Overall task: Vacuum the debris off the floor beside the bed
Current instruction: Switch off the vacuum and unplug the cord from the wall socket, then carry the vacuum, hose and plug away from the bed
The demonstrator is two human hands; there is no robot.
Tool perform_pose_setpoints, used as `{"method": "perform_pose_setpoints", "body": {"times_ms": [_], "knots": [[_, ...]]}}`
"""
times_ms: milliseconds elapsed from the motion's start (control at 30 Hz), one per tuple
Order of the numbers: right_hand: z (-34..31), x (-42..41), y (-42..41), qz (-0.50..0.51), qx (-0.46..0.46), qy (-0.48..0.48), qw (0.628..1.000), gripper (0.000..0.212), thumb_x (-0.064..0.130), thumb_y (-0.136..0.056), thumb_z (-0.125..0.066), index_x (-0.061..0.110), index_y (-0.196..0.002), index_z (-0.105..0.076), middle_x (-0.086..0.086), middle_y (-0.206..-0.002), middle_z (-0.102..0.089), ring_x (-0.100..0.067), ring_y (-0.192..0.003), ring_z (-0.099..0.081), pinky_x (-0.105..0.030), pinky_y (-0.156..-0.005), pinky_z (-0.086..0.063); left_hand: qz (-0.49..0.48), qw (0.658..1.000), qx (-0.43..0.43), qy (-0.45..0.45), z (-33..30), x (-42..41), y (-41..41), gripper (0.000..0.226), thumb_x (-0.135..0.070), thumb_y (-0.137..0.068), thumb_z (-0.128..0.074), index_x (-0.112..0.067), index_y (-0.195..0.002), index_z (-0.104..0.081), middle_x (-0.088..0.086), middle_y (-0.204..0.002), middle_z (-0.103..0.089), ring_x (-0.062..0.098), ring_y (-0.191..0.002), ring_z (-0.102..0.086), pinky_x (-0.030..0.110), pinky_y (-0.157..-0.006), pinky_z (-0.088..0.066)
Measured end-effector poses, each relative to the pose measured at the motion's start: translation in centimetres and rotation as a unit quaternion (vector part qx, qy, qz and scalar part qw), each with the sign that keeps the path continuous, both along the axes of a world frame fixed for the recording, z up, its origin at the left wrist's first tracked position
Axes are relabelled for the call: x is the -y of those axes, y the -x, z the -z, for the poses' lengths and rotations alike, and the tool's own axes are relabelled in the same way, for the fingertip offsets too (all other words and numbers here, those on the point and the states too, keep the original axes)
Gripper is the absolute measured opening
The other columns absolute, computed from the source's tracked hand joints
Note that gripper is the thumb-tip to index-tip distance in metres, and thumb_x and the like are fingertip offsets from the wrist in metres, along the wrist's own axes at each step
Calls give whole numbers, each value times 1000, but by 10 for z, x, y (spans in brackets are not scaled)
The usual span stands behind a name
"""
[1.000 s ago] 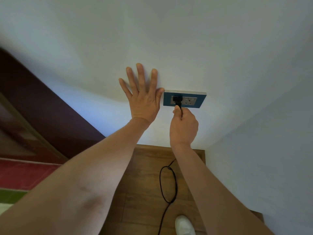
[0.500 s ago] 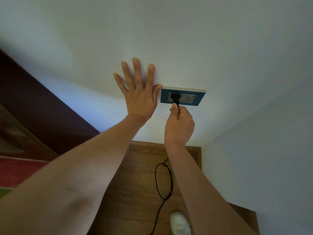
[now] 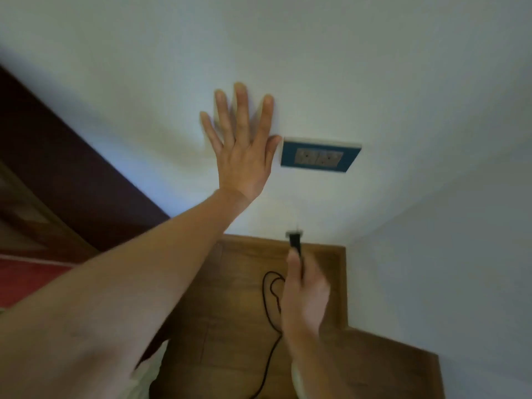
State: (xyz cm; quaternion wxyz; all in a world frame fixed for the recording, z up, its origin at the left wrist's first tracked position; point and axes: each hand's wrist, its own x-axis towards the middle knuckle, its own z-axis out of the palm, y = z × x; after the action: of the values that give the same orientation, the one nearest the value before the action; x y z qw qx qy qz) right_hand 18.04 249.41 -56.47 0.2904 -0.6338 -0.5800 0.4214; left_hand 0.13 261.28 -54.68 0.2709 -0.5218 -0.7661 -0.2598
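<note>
Now the left hand (image 3: 243, 156) lies flat against the white wall (image 3: 345, 67), fingers straight and spread, its thumb tip just beside the left edge of the wall socket (image 3: 320, 157). That socket is a rectangular plate with a dark blue frame and a paler centre panel showing two sets of holes, both bare. Below it, well apart from the plate, the right hand (image 3: 305, 298) curls round a black plug (image 3: 295, 241), with the plug's squared head poking up past the thumb. The plug looks like smooth hard plastic; motion blur hides any prongs. From under this hand a thin black cord (image 3: 266, 309) runs down, looping once on the floor (image 3: 236, 283) and trailing off the bottom edge.

The floor is brown wood-grain planks with a smooth finish. It forms a narrow strip, bounded by the socket wall ahead and by a second white wall (image 3: 460, 269) on the right, whose base steps outward partway down, so the floor widens toward the camera. The two walls meet in a corner just right of the plug. On the left, a dark brown panel (image 3: 72, 168) slants along the wall, with a red surface (image 3: 26, 280) below it; what these belong to cannot be told. A pale rounded shape, partly hidden behind the right forearm near the bottom edge, is too blurred to identify.
</note>
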Motion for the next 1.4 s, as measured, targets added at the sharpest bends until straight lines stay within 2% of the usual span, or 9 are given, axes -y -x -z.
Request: {"method": "perform_pose_setpoints", "body": {"times_ms": [67,200,400,567,700,900,1033,1200,1400], "knots": [[-14,-31,6,-18,-8,-2,1000,27,31,-100,-45,18,-80,-58,10,-58,-49,-1,-50,-46,-13,-47,-34,-11,999,15,34,-14,9,-5,59,-41,-102,-40,-18,-149,-13,28,-151,-27,52,-137,-25,66,-110,-21],[-38,-39,11,-30,-52,10,998,19,31,-100,-47,21,-92,-60,12,-68,-53,-3,-58,-47,-10,-56,-37,-7,993,26,113,-34,34,-16,57,-38,-103,-34,-17,-152,-16,21,-156,-21,44,-143,-19,65,-112,-17],[-69,5,-27,-101,-70,26,992,24,33,-99,-48,16,-89,-61,10,-54,-42,-4,-46,-37,-16,-48,-30,20,968,60,241,-39,128,-45,56,-39,-102,-21,-18,-154,-15,11,-161,-11,31,-148,-8,55,-118,-10],[-90,44,-64,-182,-26,33,982,25,33,-99,-48,15,-87,-61,12,-51,-41,-5,-48,-36,-27,-52,-32,2,934,145,328,-35,237,-84,49,-30,-100,-33,-12,-145,-38,16,-155,-30,34,-143,-26,58,-114,-24],[-91,80,-86,-262,19,33,964,25,32,-100,-48,14,-88,-60,10,-54,-42,-6,-48,-37,-26,-50,-32,-58,890,228,390,-29,328,-128,50,-34,-100,-26,-12,-141,-44,13,-147,-44,31,-138,-38,55,-112,-31],[-85,138,-116,-422,72,54,902,23,35,-99,-48,18,-87,-58,6,-58,-50,-9,-50,-47,-30,-54,-43,-170,815,339,438,-26,435,-211,60,-40,-100,-15,-12,-127,-61,10,-133,-59,31,-127,-52,55,-104,-38],[-76,170,-137,-525,95,51,844,23,36,-99,-47,20,-87,-56,8,-56,-47,-7,-48,-43,-34,-53,-41,-224,803,361,419,-27,485,-267,51,-35,-96,-27,-13,-128,-59,10,-135,-57,31,-128,-50,55,-105,-37],[-64,207,-166,-623,123,32,772,30,38,-100,-45,14,-93,-60,-5,-61,-55,-21,-53,-51,-39,-54,-42,-322,772,386,389,-28,540,-330,52,-34,-94,-29,-9,-132,-55,15,-137,-54,34,-129,-48,58,-105,-37],[-37,269,-207,-691,154,30,706,24,37,-100,-45,20,-89,-57,8,-59,-49,-8,-51,-45,-27,-50,-37,-420,720,425,353,-22,613,-407,54,-35,-94,-28,-9,-135,-53,13,-139,-52,33,-132,-46,56,-107,-34]]}}
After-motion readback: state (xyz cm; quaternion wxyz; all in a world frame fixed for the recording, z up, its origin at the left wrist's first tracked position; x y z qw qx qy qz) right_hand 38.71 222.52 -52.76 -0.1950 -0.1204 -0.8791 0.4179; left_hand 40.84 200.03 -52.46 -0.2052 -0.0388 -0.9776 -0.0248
